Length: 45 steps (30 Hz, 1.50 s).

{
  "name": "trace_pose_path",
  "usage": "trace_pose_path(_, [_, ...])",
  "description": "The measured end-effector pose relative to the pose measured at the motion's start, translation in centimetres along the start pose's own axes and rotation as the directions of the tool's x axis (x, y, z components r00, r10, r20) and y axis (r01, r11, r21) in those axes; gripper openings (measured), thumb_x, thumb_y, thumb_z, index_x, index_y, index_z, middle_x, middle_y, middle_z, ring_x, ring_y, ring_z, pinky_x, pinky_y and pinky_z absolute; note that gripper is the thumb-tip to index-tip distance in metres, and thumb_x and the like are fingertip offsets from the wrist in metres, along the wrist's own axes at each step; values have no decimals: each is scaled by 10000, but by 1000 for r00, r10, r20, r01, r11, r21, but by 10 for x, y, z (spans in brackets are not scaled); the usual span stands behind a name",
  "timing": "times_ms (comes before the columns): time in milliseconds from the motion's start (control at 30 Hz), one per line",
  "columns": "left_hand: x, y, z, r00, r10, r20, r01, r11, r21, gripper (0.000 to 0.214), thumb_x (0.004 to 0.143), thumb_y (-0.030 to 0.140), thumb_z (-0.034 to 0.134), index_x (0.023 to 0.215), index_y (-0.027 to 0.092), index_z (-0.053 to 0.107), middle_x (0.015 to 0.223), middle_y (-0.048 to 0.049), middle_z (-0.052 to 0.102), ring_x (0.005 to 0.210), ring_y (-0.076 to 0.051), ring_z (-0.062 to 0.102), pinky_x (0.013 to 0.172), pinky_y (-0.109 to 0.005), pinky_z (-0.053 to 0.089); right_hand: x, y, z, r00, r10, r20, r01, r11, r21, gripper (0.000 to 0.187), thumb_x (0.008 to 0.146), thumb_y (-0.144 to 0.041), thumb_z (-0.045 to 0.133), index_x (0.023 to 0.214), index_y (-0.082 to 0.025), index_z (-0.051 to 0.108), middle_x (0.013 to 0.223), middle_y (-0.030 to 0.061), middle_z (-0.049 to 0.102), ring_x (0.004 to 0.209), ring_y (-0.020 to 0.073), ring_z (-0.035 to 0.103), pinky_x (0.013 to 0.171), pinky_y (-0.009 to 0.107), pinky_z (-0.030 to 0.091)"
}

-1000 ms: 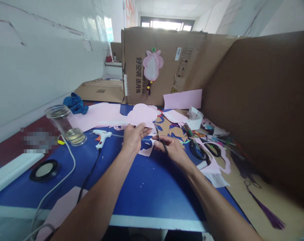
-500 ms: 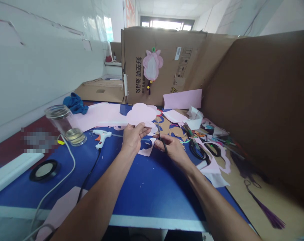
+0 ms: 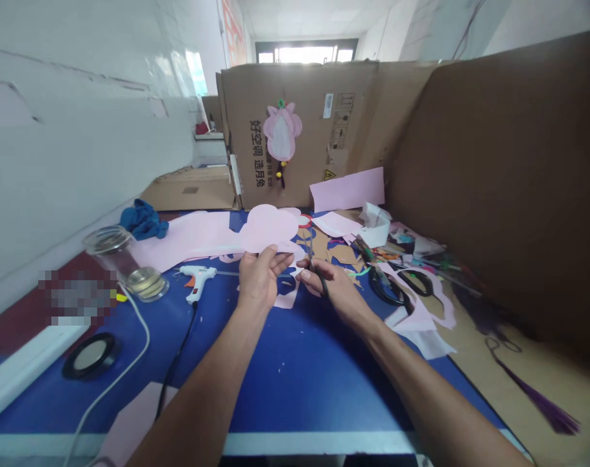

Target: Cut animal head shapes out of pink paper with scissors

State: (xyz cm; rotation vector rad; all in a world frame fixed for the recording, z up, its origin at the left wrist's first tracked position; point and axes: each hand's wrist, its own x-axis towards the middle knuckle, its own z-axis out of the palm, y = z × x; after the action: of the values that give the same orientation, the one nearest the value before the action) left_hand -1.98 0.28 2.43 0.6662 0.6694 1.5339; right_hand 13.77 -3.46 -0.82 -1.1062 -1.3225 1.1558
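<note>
A pink scalloped paper cutout (image 3: 268, 228) is pinched between the thumb and fingers of my left hand (image 3: 262, 279), held above the blue tabletop. My right hand (image 3: 331, 280) is closed round the dark handles of a pair of scissors (image 3: 310, 248). Their blades point up and away, close to the right edge of the cutout. Beneath my hands lies a pink paper scrap (image 3: 288, 298) with a cut-out opening. Larger pink sheets (image 3: 192, 237) spread out behind and to the left of my left hand.
A white glue gun (image 3: 198, 279) and a glass jar (image 3: 146, 282) stand to the left, near a black tape roll (image 3: 91, 355). Brown and pink scraps lie right. A cardboard box (image 3: 363, 123) walls the back, a pink-petalled ornament (image 3: 281, 133) hanging on it. A purple tassel (image 3: 542, 402) lies at right.
The camera view has shifted slightly, so the background sits a little lower and left. Both hands keep their holds on the cutout and the scissors, with little visible movement.
</note>
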Motion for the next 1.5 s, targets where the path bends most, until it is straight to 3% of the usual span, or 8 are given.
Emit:
trace_pose_path(233, [-1, -3, 1, 999, 38, -8, -38, 999, 0, 437, 674, 163, 835, 1079, 179, 672, 830, -46, 783, 754, -220, 783, 757, -344, 635, 0, 9, 5, 986, -166, 32, 169, 963, -211, 323, 855, -434, 780, 1087, -210, 757, 808, -7, 667, 707, 167, 543, 671, 290, 425])
trace_pose_path(333, [-1, -6, 1, 1000, 26, 8, -26, 999, 20, 398, 673, 176, 842, 1031, 173, 668, 841, -58, 788, 779, -227, 789, 780, -351, 635, 0, 10, 4, 980, -200, 18, 197, 940, -280, 268, 862, -447, 773, 991, -213, 757, 771, -11, 642, 695, 163, 513, 645, 281, 401])
trace_pose_path(567, [-2, -8, 0, 1000, 14, 19, -15, 998, 58, 294, 686, 181, 844, 891, 168, 635, 775, -46, 771, 770, -219, 789, 787, -345, 640, 1, 8, 2, 980, -187, 73, 194, 975, -111, 359, 864, -498, 776, 1074, -207, 790, 713, -23, 591, 653, 152, 469, 615, 280, 364])
trace_pose_path(800, [-3, -8, 1, 1000, 11, -1, -11, 997, 76, 294, 670, 165, 844, 874, 162, 632, 759, -29, 754, 709, -187, 763, 798, -347, 630, 1, 6, 3, 990, -130, 46, 131, 991, -35, 464, 769, -592, 837, 1056, -227, 820, 763, 19, 692, 729, 212, 583, 654, 314, 459])
trace_pose_path(1100, [-3, -7, 1, 1000, 3, -1, -3, 997, 72, 279, 680, 150, 818, 880, 164, 623, 769, -23, 751, 710, -176, 756, 769, -328, 626, 1, 8, 2, 991, -129, 47, 131, 990, -45, 406, 801, -540, 831, 1066, -233, 830, 800, 13, 715, 717, 197, 595, 668, 319, 467])
trace_pose_path(1500, [-1, -7, 0, 1000, 8, 4, -8, 996, 89, 268, 695, 174, 820, 854, 178, 604, 787, -31, 754, 732, -189, 768, 781, -337, 626, 2, 9, 1, 991, -125, 37, 127, 991, -45, 473, 757, -593, 850, 1050, -221, 842, 732, 17, 694, 690, 202, 582, 629, 316, 472])
